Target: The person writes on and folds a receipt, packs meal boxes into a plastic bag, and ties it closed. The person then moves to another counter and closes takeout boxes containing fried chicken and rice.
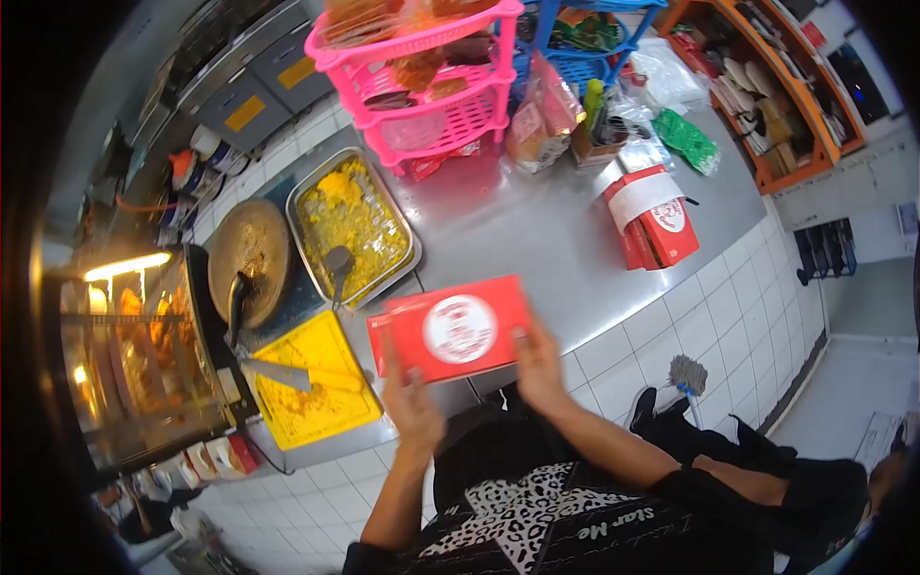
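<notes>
A red cardboard food box (393,311) with a round white print on top is held level over the front edge of the steel table (546,235). My left hand (412,404) grips its near left side, fingers closed against the edge. On the right end, my right hand (539,369) holds it with the thumb on top. A second red layer shows along the left edge; I cannot tell whether it is another box. Left of my hands lies a yellow cutting board (292,417) with a knife (287,374) on it.
A metal tray (410,259) of yellow rice with a dark scoop (337,264), a round pan (251,225) and a lit display case (144,364) stand left. Pink basket rack (422,144) is behind; banded red boxes (671,244) lie right. Another person's shoe (644,407) shows near a mop (687,374).
</notes>
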`<state>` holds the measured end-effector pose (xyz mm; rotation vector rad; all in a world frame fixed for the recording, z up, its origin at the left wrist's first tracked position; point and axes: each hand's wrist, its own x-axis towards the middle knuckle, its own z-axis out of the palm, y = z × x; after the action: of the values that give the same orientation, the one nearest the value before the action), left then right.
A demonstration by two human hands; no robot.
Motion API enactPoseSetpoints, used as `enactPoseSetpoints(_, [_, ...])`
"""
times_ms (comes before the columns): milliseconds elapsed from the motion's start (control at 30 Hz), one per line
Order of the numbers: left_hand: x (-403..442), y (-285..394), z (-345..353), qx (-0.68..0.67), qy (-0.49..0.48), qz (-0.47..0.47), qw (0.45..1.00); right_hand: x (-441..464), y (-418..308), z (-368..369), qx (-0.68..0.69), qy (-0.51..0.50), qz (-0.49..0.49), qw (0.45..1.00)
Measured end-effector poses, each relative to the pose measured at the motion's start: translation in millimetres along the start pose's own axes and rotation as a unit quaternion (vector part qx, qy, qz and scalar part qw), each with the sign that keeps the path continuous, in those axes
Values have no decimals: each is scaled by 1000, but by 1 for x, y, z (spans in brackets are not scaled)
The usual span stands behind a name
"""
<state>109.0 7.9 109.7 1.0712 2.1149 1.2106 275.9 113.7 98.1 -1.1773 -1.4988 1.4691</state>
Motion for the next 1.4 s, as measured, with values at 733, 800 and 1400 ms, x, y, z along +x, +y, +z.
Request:
enactPoseSetpoints(733, [103, -21, 48, -76, -133, -9, 988, 89, 1, -245, -529, 163, -184, 812])
enactPoseSetpoints(800, [124, -5, 77, -49, -131, -5, 990, 97, 21, -254, -525, 145, -170, 821])
enactPoseSetpoints(1400, [147, 214, 329, 158, -216, 253, 930, 90, 90, -252, -395, 94, -219, 887])
